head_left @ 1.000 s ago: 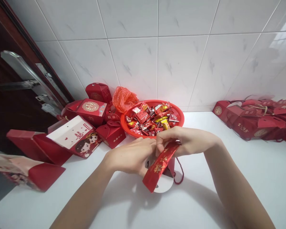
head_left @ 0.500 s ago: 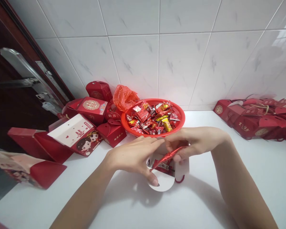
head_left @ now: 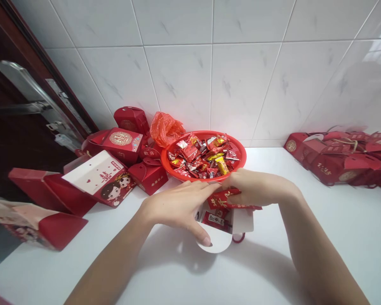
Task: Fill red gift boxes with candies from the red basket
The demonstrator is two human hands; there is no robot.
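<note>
A small gift box (head_left: pixel 216 242), white inside, lies with its flaps spread in front of the red basket. Several wrapped candies (head_left: pixel 216 219) show inside it. My left hand (head_left: pixel 178 206) steadies the box, its thumb pressed on the white front flap and its fingers reaching over the back side. Between the thumb and fingers of my right hand (head_left: pixel 257 186) is a flat red packet with gold writing (head_left: pixel 216 201), held above the box's far side. The hand covers part of the packet. A dark red cord (head_left: pixel 239 238) sticks out at the box's right.
Behind the hands stands a red plastic basket (head_left: pixel 243 154) heaped with wrapped candies. Red boxes (head_left: pixel 123 142) and a crumpled red plastic bag (head_left: pixel 165 129) are on the left. More closed red boxes (head_left: pixel 339 159) cluster at the right by the tiled wall.
The red packet has tilted and shifted right in my right hand, so its gold writing and the candies in the box show more. My left hand stays on the box.
</note>
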